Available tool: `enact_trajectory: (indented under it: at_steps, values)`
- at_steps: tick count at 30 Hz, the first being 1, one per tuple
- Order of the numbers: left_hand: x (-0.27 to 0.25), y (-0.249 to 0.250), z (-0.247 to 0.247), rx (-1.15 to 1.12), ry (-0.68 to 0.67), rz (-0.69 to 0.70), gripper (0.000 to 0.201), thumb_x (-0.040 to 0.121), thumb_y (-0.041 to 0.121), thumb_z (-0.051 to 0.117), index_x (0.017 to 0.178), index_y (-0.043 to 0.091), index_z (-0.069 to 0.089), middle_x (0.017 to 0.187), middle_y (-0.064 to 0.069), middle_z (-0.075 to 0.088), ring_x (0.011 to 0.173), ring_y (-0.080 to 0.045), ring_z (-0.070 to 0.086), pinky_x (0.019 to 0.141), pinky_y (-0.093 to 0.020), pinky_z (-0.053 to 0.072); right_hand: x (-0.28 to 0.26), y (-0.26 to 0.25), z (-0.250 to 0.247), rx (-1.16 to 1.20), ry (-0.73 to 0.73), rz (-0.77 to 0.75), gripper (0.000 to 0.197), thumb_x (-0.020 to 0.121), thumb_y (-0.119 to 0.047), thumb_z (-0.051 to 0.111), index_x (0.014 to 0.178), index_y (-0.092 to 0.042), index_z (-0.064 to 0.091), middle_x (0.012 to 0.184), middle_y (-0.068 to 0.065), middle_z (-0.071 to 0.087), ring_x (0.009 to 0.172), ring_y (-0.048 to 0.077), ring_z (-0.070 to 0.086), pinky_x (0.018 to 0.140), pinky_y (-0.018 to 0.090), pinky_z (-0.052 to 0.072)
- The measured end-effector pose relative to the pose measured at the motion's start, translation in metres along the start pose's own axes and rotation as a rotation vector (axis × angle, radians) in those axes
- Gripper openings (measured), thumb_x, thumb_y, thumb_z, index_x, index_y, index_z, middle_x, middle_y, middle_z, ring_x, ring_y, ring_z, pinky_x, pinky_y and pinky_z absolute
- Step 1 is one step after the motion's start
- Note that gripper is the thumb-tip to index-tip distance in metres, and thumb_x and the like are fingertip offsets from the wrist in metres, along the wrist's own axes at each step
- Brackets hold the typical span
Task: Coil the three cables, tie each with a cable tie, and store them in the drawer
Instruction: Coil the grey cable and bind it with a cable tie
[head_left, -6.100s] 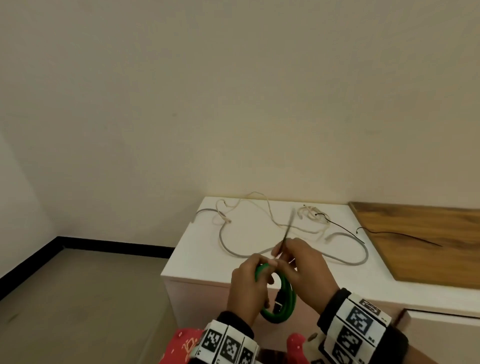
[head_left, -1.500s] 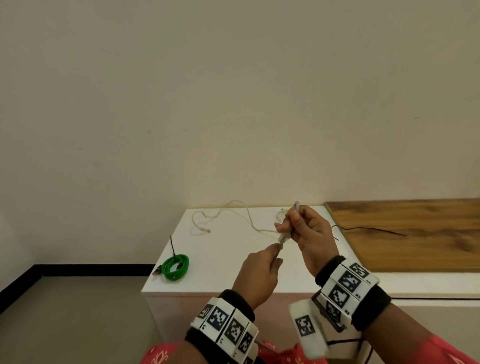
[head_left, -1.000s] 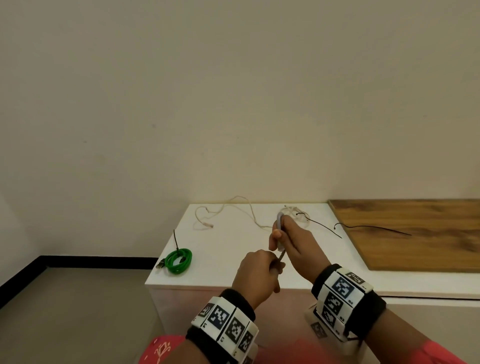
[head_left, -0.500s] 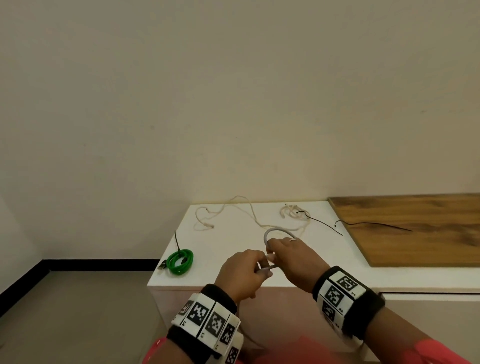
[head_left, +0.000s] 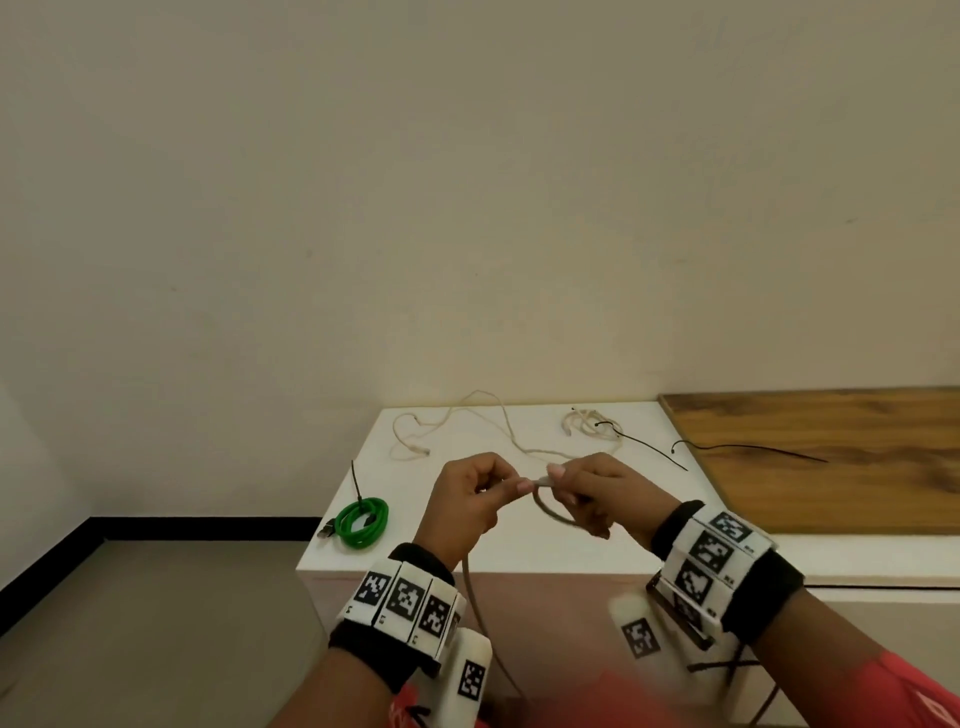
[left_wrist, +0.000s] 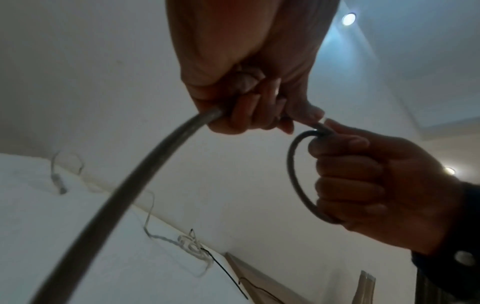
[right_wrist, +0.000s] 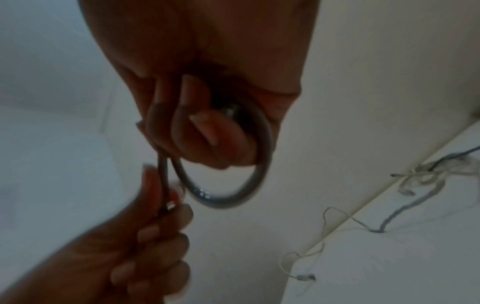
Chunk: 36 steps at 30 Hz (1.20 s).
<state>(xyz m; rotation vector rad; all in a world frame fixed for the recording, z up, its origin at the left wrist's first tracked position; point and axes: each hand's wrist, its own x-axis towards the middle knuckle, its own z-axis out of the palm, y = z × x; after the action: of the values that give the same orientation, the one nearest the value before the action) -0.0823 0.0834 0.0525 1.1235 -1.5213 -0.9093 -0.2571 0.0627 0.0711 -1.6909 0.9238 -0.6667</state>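
Both hands hold the grey cable (head_left: 549, 512) above the front of the white cabinet (head_left: 519, 553). My right hand (head_left: 576, 488) has one small loop (right_wrist: 233, 197) of it wound round its curled fingers. My left hand (head_left: 483, 493) grips the cable (left_wrist: 145, 170) just beside that loop, thumb and forefinger pinching it. The rest hangs down past the cabinet's front edge. A green coil (head_left: 362, 522) with a black tie on it lies at the front left corner. A thin white cable (head_left: 498, 421) sprawls loose along the back.
One black cable tie (head_left: 644, 448) lies by the white cable's bunched end. Another cable tie (head_left: 748, 449) lies across the edge of a wooden board (head_left: 841, 467) on the right. A wall stands behind, and floor lies to the left.
The green coil was set down at the left and the grey cable picked up. In the last half second the loop swung from above my right hand to beneath its fingers.
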Motion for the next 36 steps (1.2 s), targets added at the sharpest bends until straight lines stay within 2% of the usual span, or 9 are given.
enact_trajectory:
  at_steps: [4, 8, 13, 18, 22, 24, 28, 32, 36]
  values:
    - [-0.002, 0.001, 0.008, -0.015, 0.028, 0.051, 0.023, 0.080, 0.001, 0.063, 0.060, 0.012, 0.058, 0.035, 0.012, 0.044, 0.035, -0.001, 0.035, 0.039, -0.008, 0.027, -0.005, -0.008, -0.008, 0.225, -0.157, 0.203, 0.048, 0.096, -0.030, 0.034, 0.050, -0.017, 0.038, 0.035, -0.011, 0.025, 0.032, 0.005, 0.017, 0.037, 0.016, 0.015]
    - [0.009, 0.005, 0.014, -0.013, 0.111, 0.111, 0.023, 0.079, 0.004, 0.065, 0.059, 0.014, 0.059, 0.036, 0.012, 0.045, 0.037, -0.002, 0.035, 0.040, -0.008, 0.028, -0.006, -0.012, -0.012, 0.297, -0.167, 0.226, 0.048, 0.097, -0.034, 0.028, 0.054, -0.017, 0.039, 0.035, -0.011, 0.026, 0.031, 0.003, 0.019, 0.037, 0.016, 0.017]
    - [0.007, -0.001, 0.024, -0.140, 0.103, 0.048, 0.026, 0.087, 0.010, 0.056, 0.061, 0.013, 0.058, 0.039, 0.012, 0.037, 0.035, -0.003, 0.026, 0.036, -0.012, 0.023, -0.005, -0.015, -0.020, 0.535, -0.051, 0.177, 0.040, 0.088, -0.033, 0.040, 0.051, -0.019, 0.040, 0.035, -0.011, 0.026, 0.029, 0.004, 0.020, 0.035, 0.017, 0.017]
    - [0.001, -0.005, 0.039, -0.270, 0.057, 0.033, 0.036, 0.093, 0.020, 0.042, 0.062, 0.016, 0.059, 0.044, 0.008, 0.032, 0.040, -0.007, 0.024, 0.038, -0.016, 0.020, -0.010, -0.027, -0.027, 0.740, -0.179, 0.185, 0.037, 0.078, -0.037, 0.045, 0.047, -0.019, 0.044, 0.031, -0.011, 0.029, 0.027, 0.004, 0.017, 0.030, 0.013, 0.022]
    - [0.005, 0.008, 0.050, -0.324, 0.046, 0.039, 0.042, 0.097, 0.017, 0.035, 0.064, 0.017, 0.062, 0.047, 0.003, 0.033, 0.043, -0.009, 0.026, 0.044, -0.022, 0.021, -0.014, -0.032, -0.030, 0.888, -0.333, 0.129, 0.030, 0.066, -0.032, 0.070, 0.051, -0.017, 0.048, 0.036, -0.011, 0.021, 0.034, 0.009, 0.012, 0.029, 0.014, 0.028]
    - [0.007, 0.013, 0.054, -0.331, 0.059, 0.045, 0.042, 0.097, 0.015, 0.036, 0.064, 0.018, 0.062, 0.050, -0.001, 0.033, 0.041, -0.007, 0.026, 0.042, -0.019, 0.021, -0.016, -0.036, -0.032, 0.879, -0.346, 0.131, 0.030, 0.066, -0.029, 0.070, 0.052, -0.018, 0.047, 0.038, -0.010, 0.019, 0.034, 0.009, 0.012, 0.030, 0.014, 0.027]
    - [0.010, 0.014, 0.054, -0.280, 0.097, 0.040, 0.038, 0.097, 0.017, 0.038, 0.066, 0.012, 0.059, 0.042, 0.011, 0.030, 0.039, -0.004, 0.022, 0.038, -0.014, 0.020, -0.018, -0.044, -0.033, 0.831, -0.156, 0.147, 0.034, 0.080, -0.028, 0.042, 0.048, -0.018, 0.044, 0.031, -0.010, 0.028, 0.030, 0.007, 0.012, 0.029, 0.014, 0.024]
    - [0.002, -0.007, 0.051, -0.218, 0.072, 0.011, 0.031, 0.096, 0.018, 0.041, 0.070, 0.010, 0.058, 0.046, 0.007, 0.031, 0.040, -0.006, 0.025, 0.039, -0.015, 0.021, -0.016, -0.042, -0.041, 0.859, 0.036, 0.133, 0.043, 0.091, -0.024, 0.029, 0.050, -0.017, 0.041, 0.032, -0.009, 0.026, 0.024, 0.005, 0.024, 0.030, 0.015, 0.024]
    - [-0.023, -0.047, 0.053, -0.085, -0.046, -0.036, 0.029, 0.088, 0.032, 0.041, 0.071, 0.017, 0.059, 0.041, 0.009, 0.038, 0.040, -0.007, 0.035, 0.043, -0.021, 0.030, -0.017, -0.047, -0.055, 0.987, 0.174, 0.018, 0.040, 0.094, -0.027, 0.028, 0.057, -0.017, 0.039, 0.033, -0.008, 0.030, 0.026, 0.006, 0.027, 0.033, 0.016, 0.028]
